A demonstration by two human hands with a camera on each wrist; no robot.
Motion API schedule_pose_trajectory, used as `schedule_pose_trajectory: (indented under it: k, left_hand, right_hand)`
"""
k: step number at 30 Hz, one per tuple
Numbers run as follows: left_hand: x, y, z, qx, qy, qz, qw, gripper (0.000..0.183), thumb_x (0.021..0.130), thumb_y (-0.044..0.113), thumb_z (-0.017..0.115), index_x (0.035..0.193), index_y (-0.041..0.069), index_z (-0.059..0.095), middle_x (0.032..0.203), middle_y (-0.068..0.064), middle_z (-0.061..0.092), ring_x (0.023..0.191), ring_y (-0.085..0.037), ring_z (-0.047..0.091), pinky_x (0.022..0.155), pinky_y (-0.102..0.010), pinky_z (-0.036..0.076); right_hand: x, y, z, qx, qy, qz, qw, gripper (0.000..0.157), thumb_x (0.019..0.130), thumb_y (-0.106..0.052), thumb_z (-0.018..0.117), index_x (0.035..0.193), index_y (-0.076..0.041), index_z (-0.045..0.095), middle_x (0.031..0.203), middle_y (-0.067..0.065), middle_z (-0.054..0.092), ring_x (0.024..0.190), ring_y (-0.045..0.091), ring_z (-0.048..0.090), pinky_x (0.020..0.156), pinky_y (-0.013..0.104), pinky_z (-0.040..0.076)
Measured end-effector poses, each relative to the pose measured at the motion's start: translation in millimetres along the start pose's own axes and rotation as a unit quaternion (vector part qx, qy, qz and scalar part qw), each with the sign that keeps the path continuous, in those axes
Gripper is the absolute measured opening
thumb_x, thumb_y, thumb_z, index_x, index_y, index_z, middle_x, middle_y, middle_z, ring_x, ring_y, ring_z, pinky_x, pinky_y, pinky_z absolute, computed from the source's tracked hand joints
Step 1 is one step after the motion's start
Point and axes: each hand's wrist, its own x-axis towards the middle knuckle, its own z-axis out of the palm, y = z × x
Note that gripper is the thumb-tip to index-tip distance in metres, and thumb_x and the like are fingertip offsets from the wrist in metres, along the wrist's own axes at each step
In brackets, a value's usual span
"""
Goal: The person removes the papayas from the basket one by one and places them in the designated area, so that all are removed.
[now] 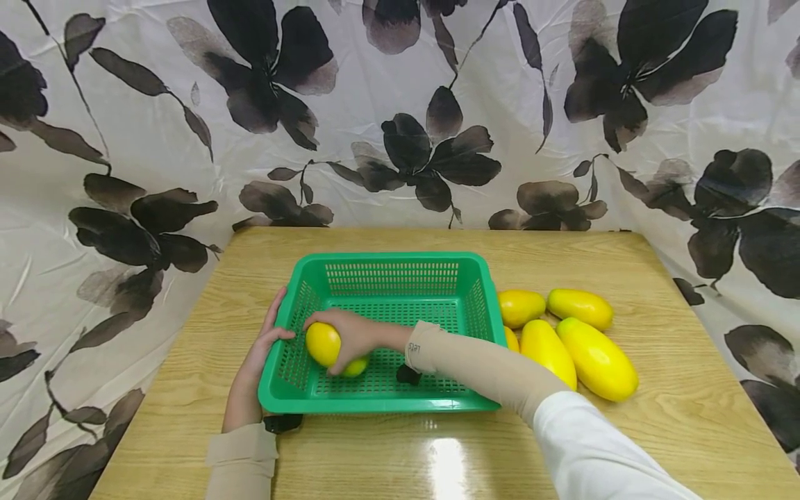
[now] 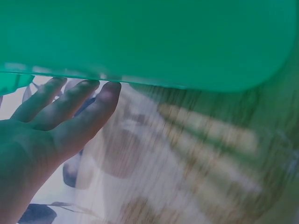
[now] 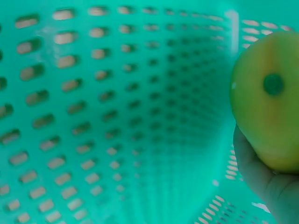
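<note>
A green plastic basket (image 1: 400,405) with slotted walls sits on the table. Inside its left half, my right hand (image 1: 356,337) grips a yellow mango (image 1: 322,344), fingers over the top and thumb on the near side. The right wrist view shows the end of that mango (image 3: 273,112), with a dark round spot, near the perforated basket wall (image 3: 93,112). At the basket's left side my left hand (image 1: 259,354) holds the rim, thumb over it and fingers outside. From the left wrist, those fingers (image 2: 88,112) reach up against the rim's underside.
Right of the basket lie several more mangoes (image 1: 598,359), one partly hidden behind the basket wall. They rest on a wooden table (image 1: 350,458). A floral cloth (image 1: 400,90) hangs behind and beside the table.
</note>
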Motion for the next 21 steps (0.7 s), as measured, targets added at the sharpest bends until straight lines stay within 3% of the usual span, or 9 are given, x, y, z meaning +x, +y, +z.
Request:
schedule_pose_trajectory:
  k: [6, 10, 13, 21]
  left_hand:
    - [-0.4, -0.7, -1.1, 0.001, 0.002, 0.001, 1.0, 0.082, 0.08, -0.011, 0.026, 0.148, 0.023, -0.005, 0.151, -0.018, -0.005, 0.122, -0.016, 0.031, 0.088, -0.022, 0.041]
    - [-0.4, -0.9, -0.4, 0.006, 0.006, 0.0, 1.0, 0.083, 0.079, -0.011, 0.026, 0.148, 0.023, -0.005, 0.151, -0.018, -0.004, 0.13, -0.029, 0.022, 0.089, -0.021, 0.039]
    - [0.1, -1.1, 0.0, 0.009, 0.008, 0.005, 0.9999, 0.084, 0.078, -0.011, 0.027, 0.148, 0.023, -0.004, 0.151, -0.018, -0.006, 0.134, -0.039, 0.006, 0.09, -0.02, 0.037]
    - [2.6, -2.3, -0.2, 0.004, 0.012, 0.021, 0.9997, 0.086, 0.075, -0.013, 0.028, 0.148, 0.023, 0.001, 0.15, -0.019, -0.007, 0.134, -0.04, 0.002, 0.09, -0.018, 0.035]
  right_hand:
    - [-11, -10, -26.3, 0.046, 0.034, -0.01, 0.998, 0.073, 0.06, -0.015, 0.082, 0.124, -0.009, 0.047, 0.115, 0.004, 0.05, 0.094, 0.013, 0.049, 0.075, 0.024, 0.044]
    - [-22, -16, -40.4, 0.059, 0.051, -0.014, 0.997, 0.072, 0.06, -0.014, 0.081, 0.123, -0.011, 0.047, 0.117, 0.005, 0.049, 0.094, 0.015, 0.05, 0.074, 0.026, 0.045]
    - [-34, -19, -48.8, 0.077, 0.059, -0.01, 0.995, 0.071, 0.06, -0.014, 0.081, 0.123, -0.014, 0.047, 0.117, 0.005, 0.049, 0.093, 0.016, 0.051, 0.073, 0.028, 0.046]
    - [-68, -25, -74.9, 0.112, 0.085, 0.01, 0.99, 0.073, 0.06, -0.013, 0.079, 0.126, -0.016, 0.046, 0.118, 0.002, 0.049, 0.091, 0.019, 0.053, 0.072, 0.032, 0.048]
